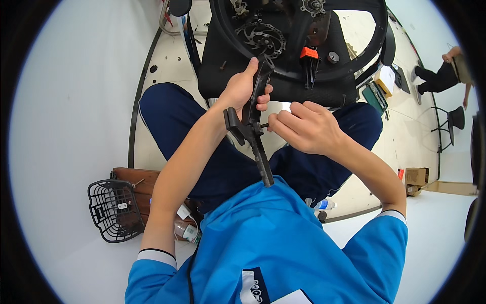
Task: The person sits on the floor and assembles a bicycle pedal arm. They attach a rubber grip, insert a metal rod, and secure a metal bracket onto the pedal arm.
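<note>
My left hand point(242, 91) is wrapped round a long black part point(251, 129), with its thumb near the round ring end. The part looks like a bicycle frame piece or bracket; its exact kind does not show. It slants down over my lap, with a wide side piece at mid-length. My right hand point(309, 126) is closed in a pinch at the part's right side. A thin dark rod point(265, 125) runs from its fingertips to the part; whether it is a bolt or a tool I cannot tell.
Ahead, a black chair seat point(212, 76) bears a black wheel point(349, 68) with a brake disc point(263, 39), an orange-and-black tool point(309, 53) and small hardware. A black basket point(115, 210) stands at lower left. At right are a green case point(374, 96), boxes point(416, 176) and another person point(440, 75).
</note>
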{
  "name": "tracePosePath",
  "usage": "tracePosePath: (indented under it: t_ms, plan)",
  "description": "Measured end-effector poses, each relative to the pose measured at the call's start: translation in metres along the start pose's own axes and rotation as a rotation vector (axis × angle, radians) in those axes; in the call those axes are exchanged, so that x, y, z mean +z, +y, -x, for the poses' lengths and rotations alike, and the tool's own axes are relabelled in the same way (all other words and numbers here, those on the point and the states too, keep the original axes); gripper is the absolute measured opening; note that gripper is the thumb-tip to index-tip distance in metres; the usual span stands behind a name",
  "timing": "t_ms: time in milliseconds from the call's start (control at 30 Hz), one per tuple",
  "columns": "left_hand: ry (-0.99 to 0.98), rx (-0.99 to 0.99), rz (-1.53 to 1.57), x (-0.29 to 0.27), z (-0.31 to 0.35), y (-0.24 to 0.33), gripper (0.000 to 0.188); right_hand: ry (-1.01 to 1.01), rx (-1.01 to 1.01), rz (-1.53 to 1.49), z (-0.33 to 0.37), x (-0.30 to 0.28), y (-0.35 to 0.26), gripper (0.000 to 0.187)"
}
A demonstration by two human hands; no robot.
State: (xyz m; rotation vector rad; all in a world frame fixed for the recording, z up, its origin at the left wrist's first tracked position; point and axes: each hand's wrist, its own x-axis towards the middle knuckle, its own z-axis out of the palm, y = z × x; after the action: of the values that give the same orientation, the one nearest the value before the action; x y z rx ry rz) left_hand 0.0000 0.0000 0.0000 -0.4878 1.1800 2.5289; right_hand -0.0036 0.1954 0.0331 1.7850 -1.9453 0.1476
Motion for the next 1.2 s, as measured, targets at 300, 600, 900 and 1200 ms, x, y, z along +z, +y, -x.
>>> tracePosePath:
  t_ms: [300,600,900,1200]
  plan:
    - [0.095,0.834,-0.706,0.027,0.033,-0.005,0.042,-0.277,0.31,-0.686,0.0,0.009,0.004,0.014]
    - [-0.491,1.447,-1.241,0.033,0.055,-0.028,0.054,-0.365,0.432,-1.503,0.038,0.054,0.016,0.031]
    - [-0.394,1.065,-1.292,0.024,0.049,-0.022,0.039,-0.436,0.503,-1.267,0.045,0.035,0.003,0.028]
    - [0.036,0.141,-0.431,-0.005,0.033,-0.053,0.043,-0.192,0.26,-0.509,0.025,0.004,-0.017,0.018]
